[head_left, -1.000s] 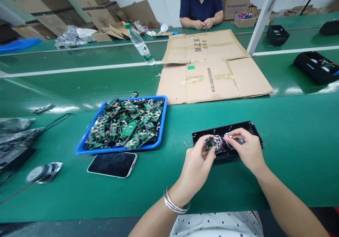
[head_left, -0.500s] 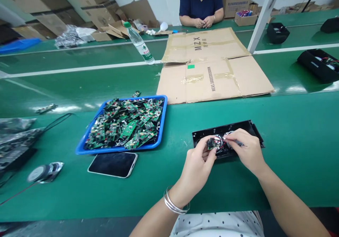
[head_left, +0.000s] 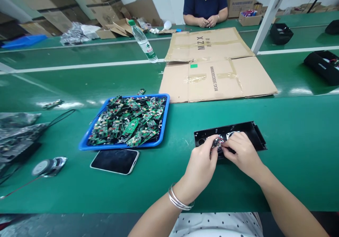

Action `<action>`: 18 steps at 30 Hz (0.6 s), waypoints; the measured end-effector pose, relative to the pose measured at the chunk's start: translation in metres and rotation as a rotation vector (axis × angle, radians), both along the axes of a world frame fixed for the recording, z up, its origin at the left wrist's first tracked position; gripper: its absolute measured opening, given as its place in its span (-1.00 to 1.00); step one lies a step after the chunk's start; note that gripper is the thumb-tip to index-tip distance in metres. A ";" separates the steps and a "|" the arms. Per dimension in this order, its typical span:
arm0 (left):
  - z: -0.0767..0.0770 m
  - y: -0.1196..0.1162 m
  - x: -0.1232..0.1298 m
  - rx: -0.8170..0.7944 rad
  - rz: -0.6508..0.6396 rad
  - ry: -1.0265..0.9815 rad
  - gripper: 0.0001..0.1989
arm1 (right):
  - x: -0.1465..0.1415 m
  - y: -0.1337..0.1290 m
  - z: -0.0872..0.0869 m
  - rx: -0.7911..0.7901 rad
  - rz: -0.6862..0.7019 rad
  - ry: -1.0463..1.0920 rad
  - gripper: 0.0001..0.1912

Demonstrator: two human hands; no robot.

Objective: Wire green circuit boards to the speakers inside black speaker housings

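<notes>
Apparently midway: round silver speaker [head_left: 230, 135] sits in black rectangular plastic casing [head_left: 254, 137]; over casing, left hand [head_left: 202, 162] pinches small circuit board [head_left: 215, 143], unseated; right hand [head_left: 242, 153], red wires [head_left: 221, 140].

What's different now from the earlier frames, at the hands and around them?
The right hand has moved in toward the left hand, close to the small circuit board. The board, still held in the left hand, has tilted so less of its face shows. I see no clear release. The black casing, blue tray and phone stayed put; only the whole view shifted slightly.
</notes>
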State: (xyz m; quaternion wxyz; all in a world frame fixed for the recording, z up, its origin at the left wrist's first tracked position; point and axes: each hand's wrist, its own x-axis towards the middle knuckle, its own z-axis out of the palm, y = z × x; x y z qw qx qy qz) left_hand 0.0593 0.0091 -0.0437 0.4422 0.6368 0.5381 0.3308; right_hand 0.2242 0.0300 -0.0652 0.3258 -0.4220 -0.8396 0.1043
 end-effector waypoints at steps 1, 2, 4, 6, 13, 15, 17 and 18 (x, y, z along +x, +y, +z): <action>0.000 0.000 0.000 0.012 -0.010 0.013 -0.68 | -0.001 -0.001 0.000 0.025 -0.019 -0.013 -0.82; 0.000 0.001 0.001 0.022 -0.017 0.022 -0.68 | -0.002 -0.001 0.000 0.049 -0.035 -0.017 -0.81; 0.000 0.002 0.001 0.039 -0.020 0.036 -0.69 | -0.004 -0.002 0.000 0.088 -0.056 -0.011 -0.80; 0.001 0.003 0.002 0.044 -0.016 0.038 -0.70 | -0.005 -0.003 -0.001 0.105 -0.062 -0.004 -0.80; 0.006 0.006 0.000 -0.021 -0.029 -0.052 -0.73 | 0.002 -0.001 0.000 -0.043 -0.008 0.100 -0.86; 0.009 0.007 -0.003 -0.033 -0.072 -0.093 -0.74 | 0.004 0.000 0.000 -0.147 -0.018 0.152 -0.93; 0.012 0.008 -0.006 -0.043 -0.126 -0.118 -0.73 | 0.006 0.001 0.000 -0.209 -0.005 0.148 -0.89; 0.014 0.009 -0.007 -0.050 -0.145 -0.124 -0.72 | 0.006 0.001 0.000 -0.214 0.014 0.125 -0.87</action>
